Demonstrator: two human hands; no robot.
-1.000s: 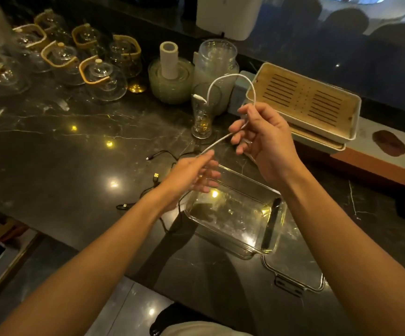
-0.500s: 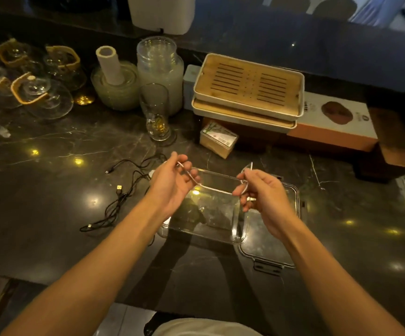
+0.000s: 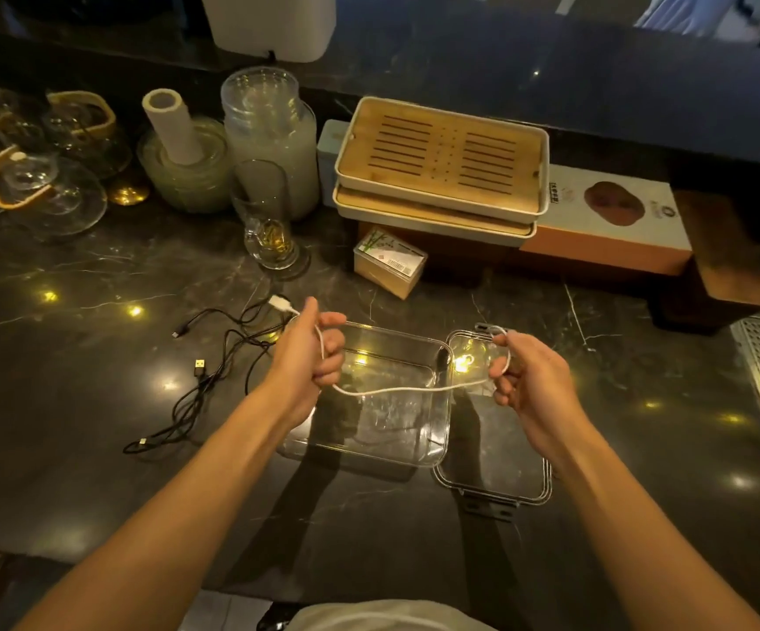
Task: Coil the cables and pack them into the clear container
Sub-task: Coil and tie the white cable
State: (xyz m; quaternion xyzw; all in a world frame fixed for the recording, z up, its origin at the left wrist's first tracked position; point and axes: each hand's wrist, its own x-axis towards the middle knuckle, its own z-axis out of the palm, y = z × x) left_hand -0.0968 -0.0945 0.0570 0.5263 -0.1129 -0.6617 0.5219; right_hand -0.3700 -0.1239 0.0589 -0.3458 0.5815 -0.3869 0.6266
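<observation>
bamboo tea tray (image 3: 441,161), glass jar (image 3: 273,129), glass teapots (image 3: 36,189), small box (image 3: 389,261)

small box (image 3: 390,260): printed label with bamboo drawing and barcode, text too small to read
long box (image 3: 614,207): dark vertical characters and a round logo, both illegible
</observation>
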